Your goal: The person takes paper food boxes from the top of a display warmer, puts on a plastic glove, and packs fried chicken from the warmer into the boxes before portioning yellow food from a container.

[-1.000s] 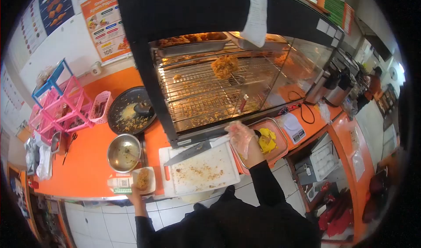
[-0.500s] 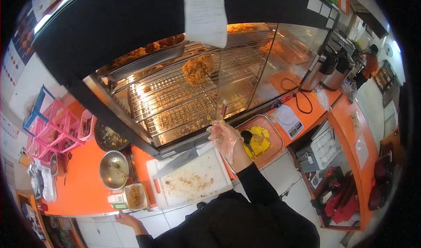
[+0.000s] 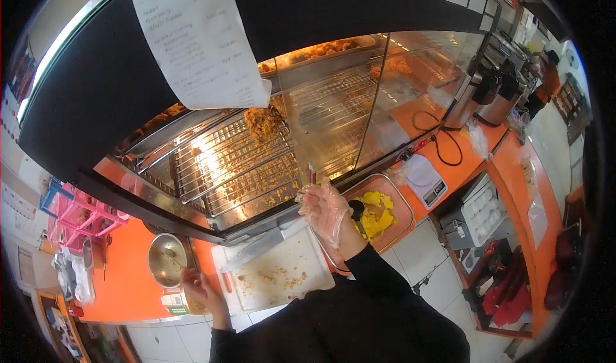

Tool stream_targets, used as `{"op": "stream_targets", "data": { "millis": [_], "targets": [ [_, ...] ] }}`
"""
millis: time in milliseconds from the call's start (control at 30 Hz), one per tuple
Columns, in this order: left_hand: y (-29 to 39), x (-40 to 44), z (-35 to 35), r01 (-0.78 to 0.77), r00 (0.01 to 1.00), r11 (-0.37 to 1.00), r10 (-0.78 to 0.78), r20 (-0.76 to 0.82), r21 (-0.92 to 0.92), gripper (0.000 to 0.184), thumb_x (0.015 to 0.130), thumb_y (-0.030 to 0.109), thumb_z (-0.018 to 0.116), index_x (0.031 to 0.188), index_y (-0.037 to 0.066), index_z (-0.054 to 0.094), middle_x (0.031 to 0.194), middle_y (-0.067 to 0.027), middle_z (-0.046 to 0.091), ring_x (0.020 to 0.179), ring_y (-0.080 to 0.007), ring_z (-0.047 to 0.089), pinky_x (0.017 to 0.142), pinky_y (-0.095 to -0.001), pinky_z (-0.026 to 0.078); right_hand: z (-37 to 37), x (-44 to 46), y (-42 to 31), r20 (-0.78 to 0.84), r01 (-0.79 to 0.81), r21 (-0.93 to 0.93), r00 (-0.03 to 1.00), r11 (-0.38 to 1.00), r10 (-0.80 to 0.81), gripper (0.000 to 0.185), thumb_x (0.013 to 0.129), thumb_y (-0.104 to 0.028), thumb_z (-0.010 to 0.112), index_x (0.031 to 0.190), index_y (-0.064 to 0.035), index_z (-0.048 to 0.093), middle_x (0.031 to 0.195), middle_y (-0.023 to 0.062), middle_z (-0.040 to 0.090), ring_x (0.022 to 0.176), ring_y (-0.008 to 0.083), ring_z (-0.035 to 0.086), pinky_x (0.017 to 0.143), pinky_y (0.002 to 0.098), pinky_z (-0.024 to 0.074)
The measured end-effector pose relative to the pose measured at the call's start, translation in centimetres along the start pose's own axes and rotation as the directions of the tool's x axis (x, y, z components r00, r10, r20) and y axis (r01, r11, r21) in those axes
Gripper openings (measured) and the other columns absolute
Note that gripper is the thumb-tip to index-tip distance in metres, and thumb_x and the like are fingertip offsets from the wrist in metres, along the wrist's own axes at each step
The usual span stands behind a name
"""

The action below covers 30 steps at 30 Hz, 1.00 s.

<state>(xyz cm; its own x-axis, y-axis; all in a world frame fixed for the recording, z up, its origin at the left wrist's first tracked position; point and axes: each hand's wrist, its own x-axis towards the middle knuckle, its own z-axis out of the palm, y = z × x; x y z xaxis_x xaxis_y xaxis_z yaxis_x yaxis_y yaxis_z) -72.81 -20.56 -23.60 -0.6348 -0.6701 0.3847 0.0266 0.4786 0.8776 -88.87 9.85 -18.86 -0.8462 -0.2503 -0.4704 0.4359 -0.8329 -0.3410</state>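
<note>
My right hand (image 3: 326,217), in a clear plastic glove, is at the lower edge of the glass warming cabinet, by the small handle (image 3: 312,173) of its sliding pane; whether it grips the handle is unclear. Bare, my left hand (image 3: 204,292) hovers with fingers apart over the food box (image 3: 174,302), partly hiding it. A white cutting board (image 3: 276,270) with crumbs and a large knife (image 3: 253,250) lies between my hands. Inside the cabinet, a fried piece (image 3: 263,124) rests on the wire rack (image 3: 224,170).
A metal bowl (image 3: 168,260) stands left of the board. On the right are a tray (image 3: 401,219) with yellow pieces and a black-handled tool, and a white scale (image 3: 425,180). Pink baskets (image 3: 83,212) stand far left. A person (image 3: 547,84) is in the right background.
My view has moved closer to the cabinet. My left hand has let go of the food box and risen above it. My gloved right hand stays near the cabinet's lower edge.
</note>
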Motion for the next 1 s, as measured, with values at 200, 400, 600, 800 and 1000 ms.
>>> {"op": "stream_targets", "data": {
  "millis": [200,400,600,800,1000],
  "targets": [
    [1.1,-0.6,2.2,-0.059,0.997,0.99,0.065,0.043,-0.13,0.046,0.088,0.014,0.055,0.13,0.004,0.037,0.112,-0.0055,0.045,0.098,-0.014,0.042,0.083,-0.0287,0.036,0.8,0.3,-0.8,0.081,-0.06,0.14,0.996,0.988,0.049,0.034,0.09,-0.042,0.057,0.086,-0.0081,0.059,0.072,0.0012,0.058,0.054,0.0143,0.049,0.044,0.0247,0.0377],
    [2.1,-1.3,2.9,0.009,0.997,0.993,-0.001,0.072,-0.114,0.045,0.086,0.01,0.056,0.128,0.005,0.04,0.112,-0.0048,0.047,0.098,-0.0142,0.045,0.081,-0.028,0.037,1.2,1.1,-0.9,0.093,-0.094,0.14,0.992,0.986,0.081,0.03,0.088,-0.04,0.059,0.08,-0.0112,0.057,0.066,-0.0021,0.054,0.05,0.0124,0.046,0.041,0.0252,0.0339],
    [2.6,-1.5,3.3,0.007,0.993,0.994,0.006,0.118,-0.11,0.045,0.084,0.006,0.057,0.126,0.005,0.041,0.111,-0.0054,0.047,0.096,-0.0139,0.045,0.078,-0.0264,0.038,2.6,0.9,-0.6,-0.113,0.201,0.088,0.975,0.976,-0.191,0.021,0.087,-0.032,0.063,0.08,-0.0131,0.057,0.063,-0.0017,0.051,0.048,0.0117,0.044,0.038,0.0255,0.0312],
    [3.0,-1.6,3.6,0.01,0.983,0.992,0.012,0.181,-0.123,0.043,0.084,0.006,0.057,0.124,0.004,0.043,0.111,-0.0059,0.047,0.094,-0.0138,0.045,0.077,-0.0266,0.038,4.7,0.7,-2.3,-0.056,0.585,-0.599,0.651,0.547,-0.757,0.016,0.084,-0.021,0.067,0.087,-0.0082,0.057,0.07,-0.0015,0.054,0.054,0.0097,0.048,0.046,0.0239,0.0409],
    [3.3,-1.6,4.3,-0.075,0.965,0.993,0.097,0.245,-0.096,0.039,0.082,0.005,0.059,0.119,0.003,0.044,0.111,-0.0065,0.047,0.093,-0.0144,0.045,0.076,-0.0271,0.039,5.1,0.6,-3.9,0.743,0.447,-0.604,0.017,-0.66,-0.669,0.015,0.077,-0.017,0.068,0.073,-0.0072,0.057,0.063,0.014,0.055,0.055,0.0338,0.053,0.05,0.0444,0.0404]
  ]
}}
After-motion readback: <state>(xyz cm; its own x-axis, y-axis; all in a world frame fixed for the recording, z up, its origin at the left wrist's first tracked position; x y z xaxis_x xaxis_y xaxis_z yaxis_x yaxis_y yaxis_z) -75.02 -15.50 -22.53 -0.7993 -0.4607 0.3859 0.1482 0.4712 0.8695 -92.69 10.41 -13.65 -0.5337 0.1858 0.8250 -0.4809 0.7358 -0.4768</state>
